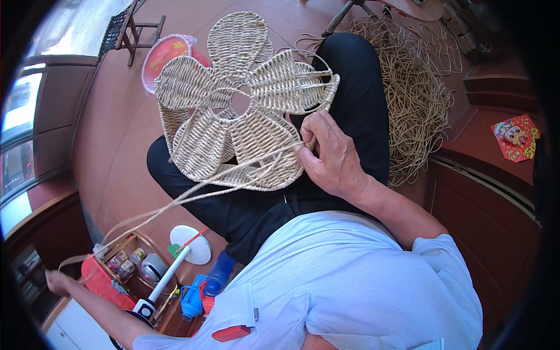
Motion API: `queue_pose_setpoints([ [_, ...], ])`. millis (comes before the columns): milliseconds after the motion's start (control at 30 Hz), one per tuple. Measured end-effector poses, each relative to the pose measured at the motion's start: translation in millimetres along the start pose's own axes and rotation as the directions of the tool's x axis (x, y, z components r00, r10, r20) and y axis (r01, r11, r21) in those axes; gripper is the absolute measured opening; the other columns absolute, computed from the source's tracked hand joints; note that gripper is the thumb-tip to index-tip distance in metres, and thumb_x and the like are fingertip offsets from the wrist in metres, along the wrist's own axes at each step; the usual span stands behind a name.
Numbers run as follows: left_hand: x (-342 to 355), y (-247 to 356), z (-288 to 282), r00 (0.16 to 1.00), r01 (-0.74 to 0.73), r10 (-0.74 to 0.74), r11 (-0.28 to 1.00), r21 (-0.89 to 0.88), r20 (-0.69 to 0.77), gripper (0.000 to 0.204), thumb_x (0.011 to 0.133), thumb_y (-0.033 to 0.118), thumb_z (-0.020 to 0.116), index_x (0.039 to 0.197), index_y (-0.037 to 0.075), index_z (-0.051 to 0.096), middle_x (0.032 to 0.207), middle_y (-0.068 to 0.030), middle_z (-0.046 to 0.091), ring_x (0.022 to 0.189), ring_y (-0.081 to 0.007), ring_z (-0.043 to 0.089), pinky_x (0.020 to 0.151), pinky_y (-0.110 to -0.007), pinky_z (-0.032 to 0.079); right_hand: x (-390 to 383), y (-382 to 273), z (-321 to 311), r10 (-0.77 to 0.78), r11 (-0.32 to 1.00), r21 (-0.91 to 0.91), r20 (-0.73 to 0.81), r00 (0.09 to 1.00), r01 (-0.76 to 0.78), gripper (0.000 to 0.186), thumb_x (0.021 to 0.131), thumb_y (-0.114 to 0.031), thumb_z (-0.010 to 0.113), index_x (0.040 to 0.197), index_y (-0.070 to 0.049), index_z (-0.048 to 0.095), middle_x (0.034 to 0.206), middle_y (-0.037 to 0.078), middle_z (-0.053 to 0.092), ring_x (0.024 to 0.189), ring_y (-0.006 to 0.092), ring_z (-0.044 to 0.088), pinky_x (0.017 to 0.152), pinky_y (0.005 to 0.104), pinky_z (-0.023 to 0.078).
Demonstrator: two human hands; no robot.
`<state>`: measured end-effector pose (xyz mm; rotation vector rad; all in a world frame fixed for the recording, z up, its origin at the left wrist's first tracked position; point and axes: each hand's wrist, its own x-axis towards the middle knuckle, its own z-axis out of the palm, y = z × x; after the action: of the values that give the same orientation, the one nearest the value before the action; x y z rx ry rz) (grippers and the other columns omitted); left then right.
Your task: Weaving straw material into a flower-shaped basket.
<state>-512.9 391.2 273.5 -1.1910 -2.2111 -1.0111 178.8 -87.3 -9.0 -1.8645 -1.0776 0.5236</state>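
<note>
A flower-shaped piece of woven straw-coloured cord [262, 140] rests on my lap, with rounded petals around a central hole. My right hand [324, 151] pinches the cord at the lower right edge of the piece, its thumb and fingers closed. Long loose strands of cord [163, 210] run from there down to the lower left. Out at the far lower left, my left hand [58, 281] is closed on the end of these strands, with the arm stretched outward; its fingertips are small in view.
Tangled cord [414, 122] heaps right of my leg. A pink tub [163, 55] and wooden stool [131, 35] stand ahead. At lower left are a wooden tray of jars [137, 262], white stand [198, 251] and blue bottle [219, 274]. A red paper decoration [514, 137] lies right.
</note>
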Motion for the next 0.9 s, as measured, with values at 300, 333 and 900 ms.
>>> queue_pose_setpoints([
  [300, -552.6, 170.0, -119.8, -0.157, -0.075, 0.817, 0.551, -0.831, 0.555, 0.024, 0.095, 0.009, 0.083, 0.116, 0.002, 0.073, 0.111, -0.0122, 0.074, 0.109, -0.029, 0.072, 0.095, -0.042, 0.057, 1.3, 4.2, 0.9, -0.03, 0.999, 0.019, -0.002, 1.0, 0.03, 0.026, 0.091, -0.001, 0.077, 0.103, -0.004, 0.055, 0.096, 0.012, 0.055, 0.079, 0.0301, 0.064, 0.069, 0.0433, 0.054],
  [333, -573.3, 164.8, -118.5, -0.148, -0.181, 0.893, 0.399, -0.899, 0.426, 0.023, 0.095, 0.01, 0.083, 0.113, 0.003, 0.072, 0.11, -0.0131, 0.074, 0.107, -0.0318, 0.071, 0.093, -0.043, 0.057, 1.5, 3.3, 0.6, -0.021, 0.999, 0.029, -0.002, 1.0, 0.021, 0.025, 0.091, -0.001, 0.078, 0.103, -0.004, 0.056, 0.096, 0.012, 0.056, 0.079, 0.0293, 0.065, 0.07, 0.0428, 0.054],
  [900, -251.1, 130.9, -27.1, 0.688, -0.714, 0.656, 0.534, 0.453, 0.309, 0.032, 0.113, 0.032, 0.063, 0.13, 0.013, 0.081, 0.128, -0.0165, 0.081, 0.116, -0.0384, 0.077, 0.096, -0.049, 0.058, -2.8, 10.6, 1.1, -0.149, 0.987, 0.043, -0.07, 0.986, 0.152, 0.011, 0.095, -0.007, 0.082, 0.099, -0.003, 0.073, 0.11, 0.013, 0.068, 0.089, 0.0276, 0.075, 0.077, 0.0383, 0.063],
])
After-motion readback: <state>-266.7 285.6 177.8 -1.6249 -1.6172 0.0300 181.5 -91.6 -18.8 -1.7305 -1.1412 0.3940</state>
